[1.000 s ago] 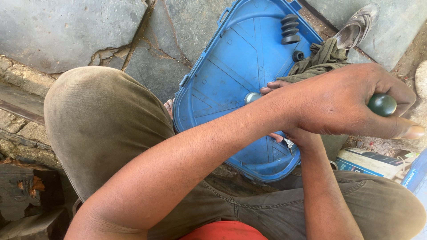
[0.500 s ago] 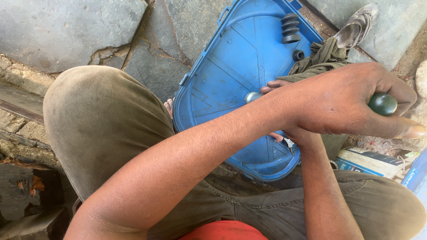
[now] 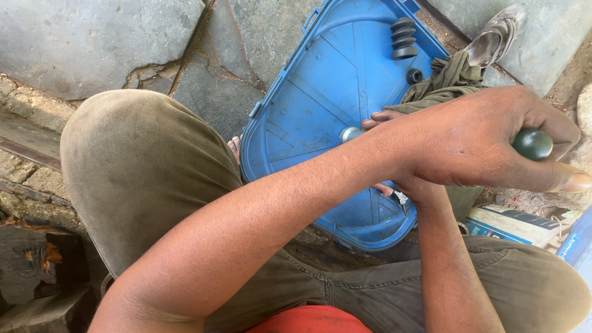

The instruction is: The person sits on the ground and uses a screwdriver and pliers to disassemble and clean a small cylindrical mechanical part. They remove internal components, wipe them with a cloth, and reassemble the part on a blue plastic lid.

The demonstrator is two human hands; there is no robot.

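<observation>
Head view. Two flat cartons (image 3: 512, 223) lie at the near right, blue and white, print too small to tell. Ground: grey cracked stone slabs (image 3: 92, 37). One blue plastic lid (image 3: 320, 105) rests on them, holding four stacked black rings (image 3: 402, 38). Left hand (image 3: 475, 142) crosses right, fist closed round a green-knobbed handle (image 3: 533, 143). Right hand (image 3: 394, 185) mostly hidden; grip cannot be told.
</observation>
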